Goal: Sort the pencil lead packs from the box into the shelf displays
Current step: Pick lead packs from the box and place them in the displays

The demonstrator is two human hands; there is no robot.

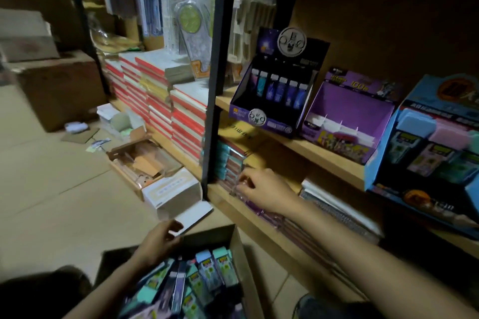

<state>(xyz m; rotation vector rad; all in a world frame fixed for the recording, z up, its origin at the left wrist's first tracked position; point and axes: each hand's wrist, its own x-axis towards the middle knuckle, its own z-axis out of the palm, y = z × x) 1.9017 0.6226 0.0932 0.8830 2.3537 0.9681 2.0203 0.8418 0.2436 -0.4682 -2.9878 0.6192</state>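
The left hand [160,238] curls over the far rim of the cardboard box [243,264]. The loose pencil lead packs [204,274] lie inside it, just below and to the right of that hand. The right hand [264,190] reaches onto the lower shelf [225,201], its bent fingers pinching the edge of the stacked packs [229,163] just left of it, while the purple display [344,122] stands on the shelf above and to the right of this hand.

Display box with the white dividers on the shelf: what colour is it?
The display box is purple, seen best in the head view.
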